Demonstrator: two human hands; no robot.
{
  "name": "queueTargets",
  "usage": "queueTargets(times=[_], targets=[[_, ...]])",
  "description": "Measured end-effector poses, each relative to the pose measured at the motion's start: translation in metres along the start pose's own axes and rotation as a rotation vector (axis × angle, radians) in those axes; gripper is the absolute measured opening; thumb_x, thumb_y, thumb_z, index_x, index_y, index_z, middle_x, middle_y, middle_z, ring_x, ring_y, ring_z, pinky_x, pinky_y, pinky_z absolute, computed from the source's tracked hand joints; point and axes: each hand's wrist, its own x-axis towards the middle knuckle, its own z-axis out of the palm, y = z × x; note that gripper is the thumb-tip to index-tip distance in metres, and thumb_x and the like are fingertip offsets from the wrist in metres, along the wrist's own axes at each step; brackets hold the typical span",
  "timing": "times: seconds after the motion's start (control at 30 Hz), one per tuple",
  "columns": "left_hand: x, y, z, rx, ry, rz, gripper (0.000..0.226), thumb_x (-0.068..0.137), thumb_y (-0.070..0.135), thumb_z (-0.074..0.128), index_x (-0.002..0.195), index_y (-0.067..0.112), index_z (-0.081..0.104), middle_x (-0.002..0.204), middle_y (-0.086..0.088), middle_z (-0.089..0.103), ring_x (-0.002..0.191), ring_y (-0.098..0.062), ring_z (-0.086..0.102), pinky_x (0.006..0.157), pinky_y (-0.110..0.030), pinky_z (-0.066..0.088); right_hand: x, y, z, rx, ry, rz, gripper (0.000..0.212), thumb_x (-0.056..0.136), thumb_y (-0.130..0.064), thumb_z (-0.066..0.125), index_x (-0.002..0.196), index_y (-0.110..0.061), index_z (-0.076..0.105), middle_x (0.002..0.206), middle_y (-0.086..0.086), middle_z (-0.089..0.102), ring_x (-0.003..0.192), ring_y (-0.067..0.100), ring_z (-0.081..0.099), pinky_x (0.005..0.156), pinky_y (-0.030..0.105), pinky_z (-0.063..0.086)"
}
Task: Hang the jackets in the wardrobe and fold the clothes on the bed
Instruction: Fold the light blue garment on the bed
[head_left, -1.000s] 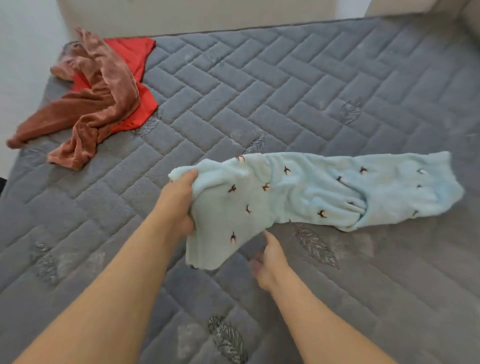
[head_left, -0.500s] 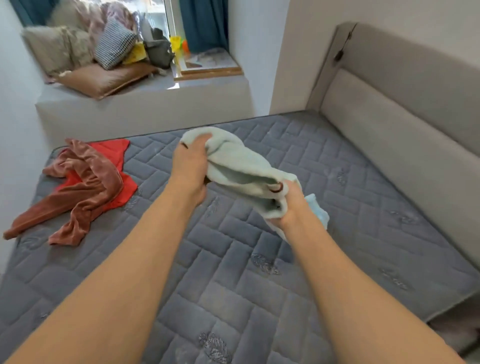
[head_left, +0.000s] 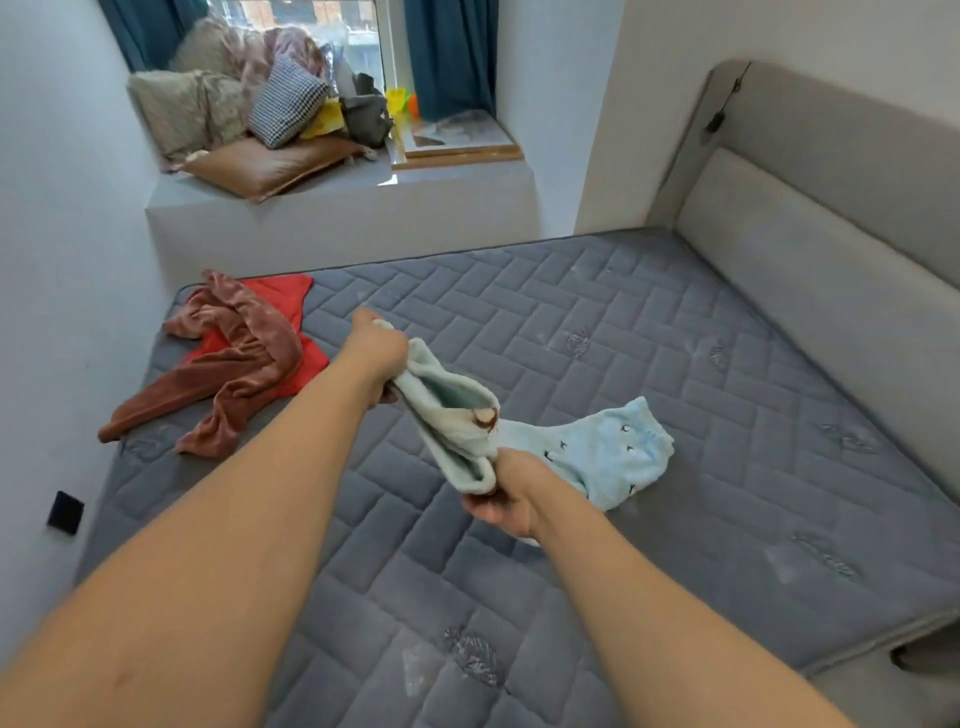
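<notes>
While both bare arms reach out over the bed (head_left: 649, 364), the person holds a pale blue fleece garment (head_left: 597, 452) stretched between the two hands. The left hand (head_left: 376, 351) grips one end with its fingers curled round the fabric, raised above the grey quilted mattress. The right hand (head_left: 506, 501) grips the garment lower and nearer the camera, fingers closed round a bunched fold. Between the hands the fleece hangs as a loose tube with its opening facing up, a small brown mark at the edge. Beyond the right hand, the rest of the garment, dotted with small dark motifs, trails down to the right and appears to touch the mattress.

At the far left corner of the bed lies a crumpled brown velvet garment (head_left: 234, 379), spread on top of a red garment (head_left: 301, 312); both are well apart from the blue one. A padded beige headboard (head_left: 831, 260) runs along the right side. Behind the bed, a window ledge (head_left: 337, 208) carries a heap of cushions (head_left: 249, 119), among them a checked one and a tan one, with blue curtains (head_left: 447, 57) at the window.
</notes>
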Motion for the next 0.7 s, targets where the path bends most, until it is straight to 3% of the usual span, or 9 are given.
queueTargets(times=[0.1,0.17,0.2,0.27,0.4,0.47,0.57,0.67,0.7], targets=[[0.007,-0.021,-0.027,-0.061,-0.037,-0.110,0.021,0.096,0.003,0.034,0.100,0.013,0.052,0.076,-0.012,0.053,0.050,-0.018,0.053,0.035,-0.024,0.046,0.013,0.050,0.012,-0.490,-0.097,-0.180,0.032,0.095,-0.014,0.048,0.126,-0.022,0.051,0.106,0.005,0.062,0.081,0.016,0.056,0.069,0.032,0.052],[0.010,-0.031,-0.034,-0.150,-0.085,-0.166,0.027,0.095,0.004,0.034,0.097,0.014,0.059,0.076,-0.010,0.060,0.058,-0.018,0.058,0.039,-0.026,0.052,0.024,0.071,0.016,-0.860,-0.098,-0.308,0.071,0.084,-0.020,0.062,0.145,-0.026,0.027,0.126,0.002,0.038,0.107,0.019,0.045,0.087,0.031,0.046],[0.009,-0.033,-0.033,-0.190,-0.109,-0.190,0.029,0.095,0.005,0.034,0.094,0.015,0.061,0.077,-0.009,0.062,0.060,-0.018,0.059,0.041,-0.026,0.054,0.030,0.078,0.018,-1.012,-0.041,-0.366,0.084,0.079,-0.029,0.070,0.147,-0.026,0.020,0.124,-0.002,0.026,0.114,0.019,0.036,0.095,0.029,0.040],[0.008,-0.033,-0.025,-0.227,-0.171,-0.214,0.027,0.095,0.002,0.037,0.094,0.012,0.062,0.079,-0.011,0.065,0.063,-0.019,0.063,0.045,-0.029,0.057,0.036,0.090,0.022,-1.142,0.188,-0.580,0.085,0.072,-0.048,0.078,0.138,-0.018,0.034,0.112,-0.003,0.019,0.108,0.018,0.028,0.100,0.027,0.033],[0.010,-0.026,0.008,-0.093,-0.238,-0.192,0.019,0.096,0.002,0.045,0.102,0.001,0.063,0.091,-0.018,0.068,0.069,-0.023,0.067,0.063,-0.037,0.061,0.041,0.081,0.009,-0.876,0.521,-0.719,0.059,0.079,-0.040,0.076,0.124,-0.009,0.053,0.116,0.002,0.036,0.105,0.026,0.038,0.094,0.036,0.039],[0.010,-0.019,0.032,-0.014,-0.246,-0.162,0.017,0.094,0.002,0.045,0.091,0.002,0.061,0.082,-0.016,0.068,0.065,-0.023,0.066,0.063,-0.038,0.062,0.042,0.064,-0.017,-0.648,0.391,-0.743,0.052,0.084,-0.033,0.073,0.127,-0.011,0.054,0.124,0.002,0.050,0.112,0.024,0.047,0.098,0.039,0.042],[0.016,0.000,0.088,0.028,-0.283,-0.137,0.021,0.087,0.002,0.039,0.083,0.002,0.060,0.073,-0.015,0.068,0.070,-0.028,0.068,0.073,-0.040,0.061,0.043,0.034,-0.068,-0.368,0.252,-0.678,0.023,0.092,-0.023,0.063,0.114,-0.028,0.060,0.111,-0.010,0.065,0.106,0.009,0.059,0.099,0.037,0.047],[0.027,0.018,0.165,0.327,-0.400,0.026,0.020,0.091,-0.004,0.042,0.081,0.003,0.057,0.067,-0.005,0.070,0.073,-0.016,0.067,0.076,-0.025,0.056,0.052,0.003,-0.136,-0.192,0.266,-0.619,0.023,0.094,-0.021,0.061,0.111,-0.037,0.056,0.113,-0.017,0.064,0.108,0.003,0.058,0.099,0.030,0.046],[0.033,0.023,0.194,0.423,-0.405,0.087,0.017,0.091,-0.002,0.041,0.086,0.003,0.056,0.076,-0.010,0.069,0.075,-0.019,0.066,0.074,-0.029,0.056,0.060,-0.008,-0.160,-0.141,0.293,-0.603,0.028,0.095,-0.019,0.062,0.119,-0.032,0.054,0.117,-0.014,0.062,0.112,0.007,0.057,0.101,0.031,0.045]])
